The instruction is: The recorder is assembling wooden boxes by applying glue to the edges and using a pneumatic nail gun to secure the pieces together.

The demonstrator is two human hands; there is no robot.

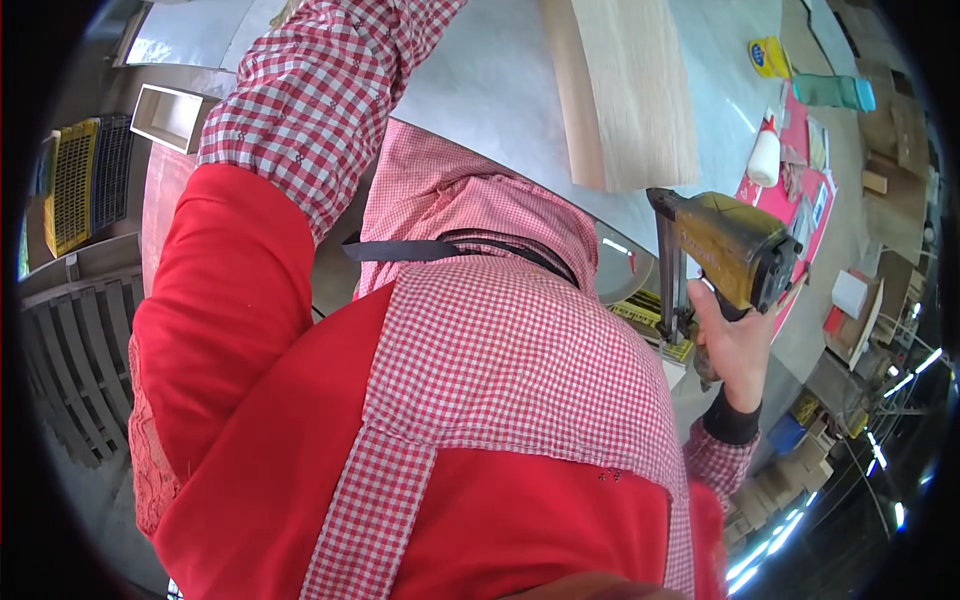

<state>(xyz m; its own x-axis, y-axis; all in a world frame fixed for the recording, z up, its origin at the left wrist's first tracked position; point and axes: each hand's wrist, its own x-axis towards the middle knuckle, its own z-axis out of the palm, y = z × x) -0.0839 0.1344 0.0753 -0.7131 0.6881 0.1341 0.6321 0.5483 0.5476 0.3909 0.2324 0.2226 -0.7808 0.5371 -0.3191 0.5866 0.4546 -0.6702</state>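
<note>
My right hand [735,345] is wrapped round the grip of a yellow and black nail gun [728,250], on the right side of the view. The gun's nose end sits close to the near end of a pale wooden piece [640,100]; I cannot tell whether they touch. This wooden piece lies lengthwise on a grey-white tabletop [480,100]. My left arm, in a red and white checked sleeve [300,110], reaches forward past the upper edge, so my left hand is out of the picture.
Right of the wood stand a white glue bottle [764,158], a yellow container [768,58] and a teal bottle [835,92]. A pink sheet [800,215] with papers lies there. At left are a small wooden box [165,118], yellow crates [72,185] and a slatted chair [80,350].
</note>
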